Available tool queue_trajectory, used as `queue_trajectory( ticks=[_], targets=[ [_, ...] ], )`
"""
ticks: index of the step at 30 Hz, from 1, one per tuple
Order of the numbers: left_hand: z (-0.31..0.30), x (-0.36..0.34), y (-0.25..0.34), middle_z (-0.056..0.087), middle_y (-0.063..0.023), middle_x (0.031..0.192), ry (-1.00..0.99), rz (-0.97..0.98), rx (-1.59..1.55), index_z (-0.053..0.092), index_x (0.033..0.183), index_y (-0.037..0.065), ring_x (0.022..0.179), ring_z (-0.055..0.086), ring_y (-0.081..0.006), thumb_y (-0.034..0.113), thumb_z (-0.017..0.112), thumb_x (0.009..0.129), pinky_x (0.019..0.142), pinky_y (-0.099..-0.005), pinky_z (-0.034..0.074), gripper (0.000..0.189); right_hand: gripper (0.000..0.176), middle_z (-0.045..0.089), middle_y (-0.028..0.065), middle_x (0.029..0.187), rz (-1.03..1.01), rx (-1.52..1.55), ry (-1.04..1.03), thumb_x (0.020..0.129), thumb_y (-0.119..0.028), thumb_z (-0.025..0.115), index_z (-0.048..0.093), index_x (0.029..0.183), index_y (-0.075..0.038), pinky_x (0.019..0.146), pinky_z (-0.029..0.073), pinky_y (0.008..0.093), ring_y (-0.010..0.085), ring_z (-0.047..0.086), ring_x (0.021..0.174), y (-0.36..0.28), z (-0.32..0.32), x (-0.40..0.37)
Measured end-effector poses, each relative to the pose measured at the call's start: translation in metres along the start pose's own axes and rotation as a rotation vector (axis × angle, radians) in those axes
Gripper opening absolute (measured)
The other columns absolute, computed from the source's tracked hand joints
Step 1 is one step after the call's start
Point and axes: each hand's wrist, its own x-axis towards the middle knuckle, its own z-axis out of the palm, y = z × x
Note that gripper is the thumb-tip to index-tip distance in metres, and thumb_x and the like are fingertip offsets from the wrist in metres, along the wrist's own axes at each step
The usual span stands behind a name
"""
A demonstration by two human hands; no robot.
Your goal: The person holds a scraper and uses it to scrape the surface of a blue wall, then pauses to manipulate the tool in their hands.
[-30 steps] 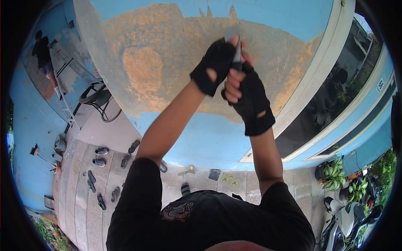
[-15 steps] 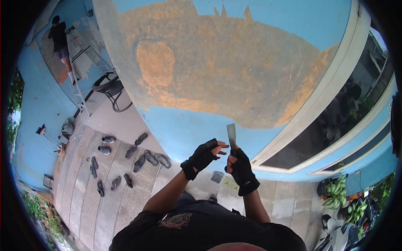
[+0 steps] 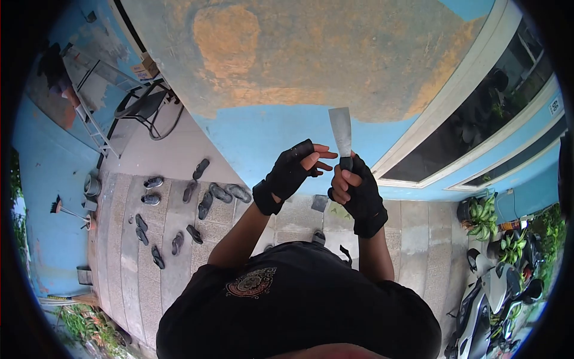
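My right hand (image 3: 357, 190), in a black fingerless glove, is closed round the dark handle of a putty knife (image 3: 341, 128). The flat metal blade points up towards the wall. Just left of the handle is my left hand (image 3: 294, 169), gloved the same way, with its fingers apart and nothing in them. Its fingertips come close to the handle. In front of me the blue wall (image 3: 281, 134) has a large stripped patch (image 3: 311, 60) of bare grey and orange surface above the blue paint.
Several sandals (image 3: 204, 205) lie on the paved floor to the left. Farther back are a black chair (image 3: 143, 107), a ladder (image 3: 89, 122) and a person (image 3: 55, 75) on it. A window (image 3: 442, 131), potted plants (image 3: 482, 216) and a motorcycle (image 3: 478, 317) are at the right.
Both hands and the putty knife appear higher in view, and the blade's flat face now shows wider. My view has tipped downward. The right hand still holds the knife.
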Motion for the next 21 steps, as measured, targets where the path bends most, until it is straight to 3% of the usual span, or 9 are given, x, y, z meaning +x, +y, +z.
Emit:
queue_trajectory(
  ticks=[3,5,13,15,16,18,19,20,21],
  targets=[
    [-0.023,-0.026,0.01,0.064,-0.0189,0.125,0.014,0.025,0.072,0.054,0.128,-0.001,0.104,0.068,-0.0245,0.027,0.048,0.105,0.086,-0.0327,0.054,0.037,0.042,0.044,0.0012,0.066,0.056,0.19,-0.085,0.096,-0.012,0.059,0.048,0.137,-0.016,0.04,0.035,0.0236,0.0095,0.041,0.046,0.032,0.019,0.0],
    [-0.037,-0.045,0.015,0.066,-0.0128,0.123,0.011,0.056,0.089,0.057,0.127,0.002,0.105,0.066,-0.0215,0.026,0.05,0.105,0.086,-0.0325,0.053,0.033,0.043,0.044,0.0014,0.066,0.064,0.162,-0.055,0.096,-0.012,0.058,0.047,0.137,-0.016,0.04,0.036,0.0238,0.0096,0.041,0.046,0.052,0.031,0.003],
    [-0.086,-0.108,0.027,0.068,-0.0109,0.117,0.064,0.128,0.239,0.059,0.123,0.0,0.103,0.066,-0.0203,0.023,0.049,0.104,0.088,-0.0339,0.053,0.031,0.045,0.045,0.001,0.067,0.064,0.081,0.009,0.097,-0.012,0.058,0.044,0.139,-0.013,0.041,0.037,0.0254,0.0106,0.042,0.046,0.117,0.079,0.012],
    [-0.102,-0.114,0.017,0.056,-0.0117,0.139,0.018,-0.05,0.175,0.044,0.142,0.001,0.117,0.061,-0.0233,0.039,0.055,0.101,0.093,-0.0365,0.051,0.057,0.047,0.046,0.0012,0.067,0.058,0.034,0.088,0.097,-0.012,0.059,0.042,0.141,-0.012,0.044,0.038,0.0266,0.0112,0.043,0.047,0.129,0.087,0.013],
    [-0.108,-0.113,0.0,0.056,-0.0117,0.139,-0.001,-0.044,0.173,0.044,0.142,0.001,0.117,0.061,-0.0233,0.039,0.055,0.101,0.093,-0.0365,0.051,0.057,0.051,0.047,0.001,0.068,0.051,-0.056,0.186,0.096,-0.01,0.059,0.04,0.144,-0.01,0.047,0.038,0.0268,0.0113,0.044,0.048,0.138,0.09,0.013],
    [-0.122,-0.108,-0.042,0.027,-0.0101,0.161,-0.05,0.13,-0.153,0.011,0.159,0.013,0.133,0.05,-0.0254,0.063,0.061,0.089,0.097,-0.0391,0.05,0.099,0.059,0.05,0.0007,0.069,-0.047,-0.31,0.25,0.096,-0.005,0.053,0.031,0.151,-0.007,0.049,0.041,0.0241,0.0094,0.046,0.05,0.149,0.105,0.015],
    [-0.13,-0.111,-0.044,0.002,-0.0064,0.166,-0.144,-0.03,-0.076,-0.015,0.157,0.026,0.142,0.039,-0.0237,0.077,0.063,0.077,0.099,-0.0408,0.049,0.123,0.062,0.051,0.0005,0.069,-0.059,-0.341,0.282,0.097,-0.006,0.053,0.029,0.153,-0.005,0.048,0.042,0.0241,0.009,0.047,0.05,0.152,0.108,0.014],
    [-0.133,-0.111,-0.055,0.009,-0.0065,0.165,-0.112,-0.079,-0.052,-0.014,0.157,0.033,0.141,0.04,-0.0265,0.082,0.06,0.074,0.098,-0.0415,0.05,0.122,0.059,0.053,0.0004,0.07,-0.14,-0.186,0.257,0.097,-0.006,0.053,0.031,0.152,-0.004,0.047,0.041,0.0239,0.0082,0.047,0.049,0.156,0.109,0.014],
    [-0.142,-0.109,-0.08,0.012,-0.007,0.165,-0.147,-0.1,-0.048,-0.013,0.158,0.029,0.14,0.041,-0.0283,0.082,0.057,0.076,0.098,-0.042,0.05,0.12,0.058,0.053,0.0,0.071,-0.257,-0.172,0.268,0.097,-0.006,0.053,0.032,0.152,-0.004,0.047,0.041,0.024,0.0082,0.047,0.049,0.157,0.114,0.016]
  ],
)
